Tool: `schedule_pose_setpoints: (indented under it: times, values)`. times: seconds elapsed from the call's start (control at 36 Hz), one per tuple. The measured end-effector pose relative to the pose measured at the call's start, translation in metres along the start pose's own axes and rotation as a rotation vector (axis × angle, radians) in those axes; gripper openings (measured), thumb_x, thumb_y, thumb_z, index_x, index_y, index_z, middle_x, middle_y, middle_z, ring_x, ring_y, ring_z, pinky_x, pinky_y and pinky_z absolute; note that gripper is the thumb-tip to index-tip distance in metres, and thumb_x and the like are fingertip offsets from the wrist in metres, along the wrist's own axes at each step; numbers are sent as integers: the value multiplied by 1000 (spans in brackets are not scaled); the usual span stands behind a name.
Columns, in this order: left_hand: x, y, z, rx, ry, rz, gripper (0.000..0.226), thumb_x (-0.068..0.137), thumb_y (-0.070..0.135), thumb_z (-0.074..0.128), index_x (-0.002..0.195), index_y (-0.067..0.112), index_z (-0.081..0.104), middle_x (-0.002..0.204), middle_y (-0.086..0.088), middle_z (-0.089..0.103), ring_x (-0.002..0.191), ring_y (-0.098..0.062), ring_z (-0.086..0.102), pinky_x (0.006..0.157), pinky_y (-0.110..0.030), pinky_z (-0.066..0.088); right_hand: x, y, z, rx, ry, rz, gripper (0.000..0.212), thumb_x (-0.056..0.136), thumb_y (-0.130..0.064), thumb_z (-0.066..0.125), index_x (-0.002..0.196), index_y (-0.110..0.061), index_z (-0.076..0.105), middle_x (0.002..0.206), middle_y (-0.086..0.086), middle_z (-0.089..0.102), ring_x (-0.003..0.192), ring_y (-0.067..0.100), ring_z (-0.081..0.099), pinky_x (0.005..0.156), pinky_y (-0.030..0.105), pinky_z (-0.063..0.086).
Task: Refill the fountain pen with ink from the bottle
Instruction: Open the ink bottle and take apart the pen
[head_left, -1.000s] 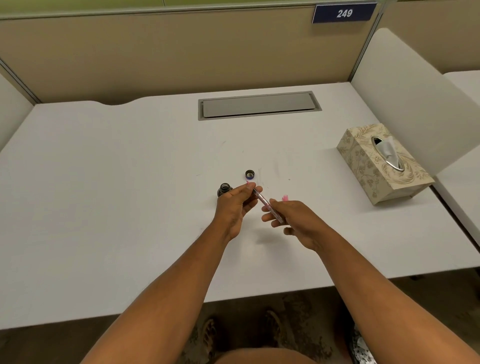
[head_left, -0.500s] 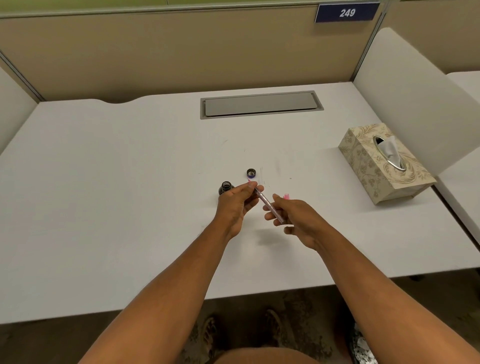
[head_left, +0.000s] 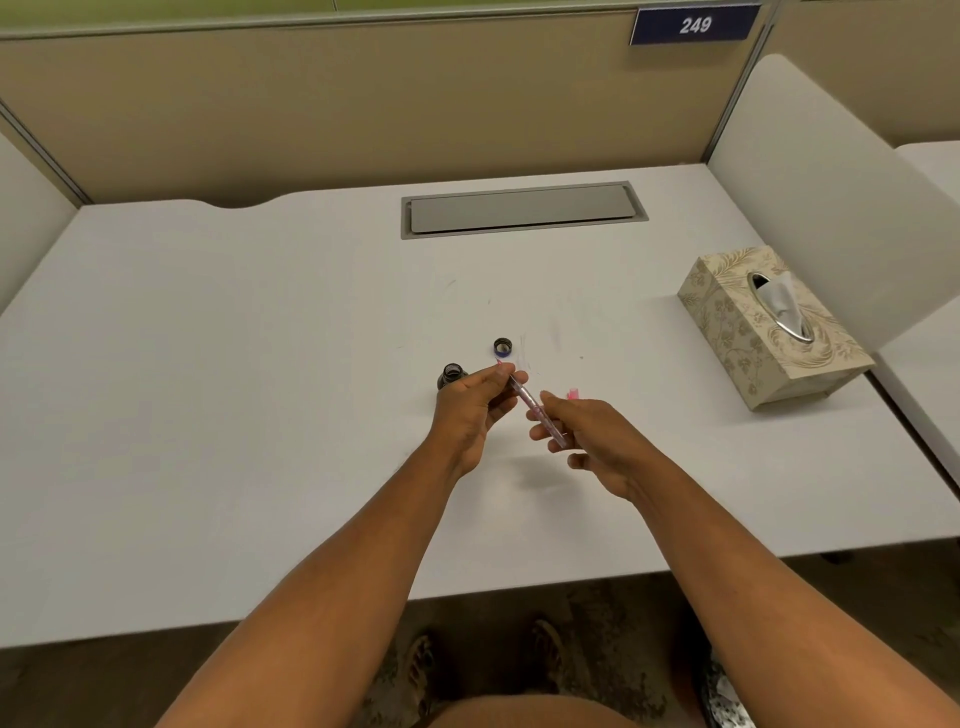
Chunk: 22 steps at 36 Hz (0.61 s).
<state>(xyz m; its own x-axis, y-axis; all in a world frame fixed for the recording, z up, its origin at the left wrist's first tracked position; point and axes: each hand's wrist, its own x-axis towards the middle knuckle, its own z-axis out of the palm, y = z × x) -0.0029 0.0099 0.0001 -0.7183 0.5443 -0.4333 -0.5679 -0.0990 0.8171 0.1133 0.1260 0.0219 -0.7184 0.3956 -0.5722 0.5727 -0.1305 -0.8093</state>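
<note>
While your left hand (head_left: 475, 402) and right hand (head_left: 587, 441) pinched the pen (head_left: 535, 408), the open bottle (head_left: 451, 375) waited at ten o'clock; dipping came next.

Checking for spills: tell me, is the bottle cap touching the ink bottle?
Apart. The head view shows bare white desk between the bottle cap and the ink bottle.

We are looking at an office cubicle workstation; beige partition panels (head_left: 311, 104) are enclosing a white desk (head_left: 208, 364); a numbered plate reading 249 (head_left: 695, 25) is hanging on the partition; a cable-access hatch (head_left: 523, 209) is sitting flush in the desktop.
</note>
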Motion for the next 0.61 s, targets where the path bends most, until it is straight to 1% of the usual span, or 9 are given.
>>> schedule_pose_setpoints:
  times: [0.08,0.28,0.42,0.5,0.56,0.61]
  values:
    - [1,-1,0,9,0,-4,15,98,14,61,93,10,74,86,-1,78,88,-15,70,83,-26,56,0,0,1,1,-8,5,38,101,-44,47,102,-17,75,86,-5,74,77,13,56,73,31,37]
    - [1,0,-2,1,3,-2,17,99,13,60,90,10,74,84,0,78,87,-14,70,85,-28,56,2,2,1,0,10,-37,25,93,-38,64,99,-17,75,87,-4,74,78,15,57,73,33,39]
    - [0,-1,-4,-12,4,-9,16,99,13,60,92,9,74,86,-2,78,87,-15,70,87,-29,57,1,3,2,17,-2,-42,23,90,-38,69,98,-17,72,91,0,72,80,16,57,72,33,41]
    - [0,-1,-4,-20,2,-10,16,98,14,60,91,9,74,87,-4,78,88,-16,70,88,-31,57,-1,4,3,41,-13,-13,29,92,-43,65,102,-17,74,93,1,73,79,15,58,73,33,41]
    - [-1,-2,-5,-24,0,-10,16,98,14,61,90,10,75,88,-4,78,89,-16,70,86,-30,56,-2,5,3,63,-27,6,35,95,-47,58,103,-17,75,90,-2,74,77,14,57,72,32,41]
    - [-2,-3,-5,-25,-4,-12,16,98,14,61,90,10,75,88,-4,78,89,-16,70,84,-28,56,-2,6,4,78,-38,17,38,99,-46,53,103,-16,76,88,-3,74,76,13,56,71,31,40]
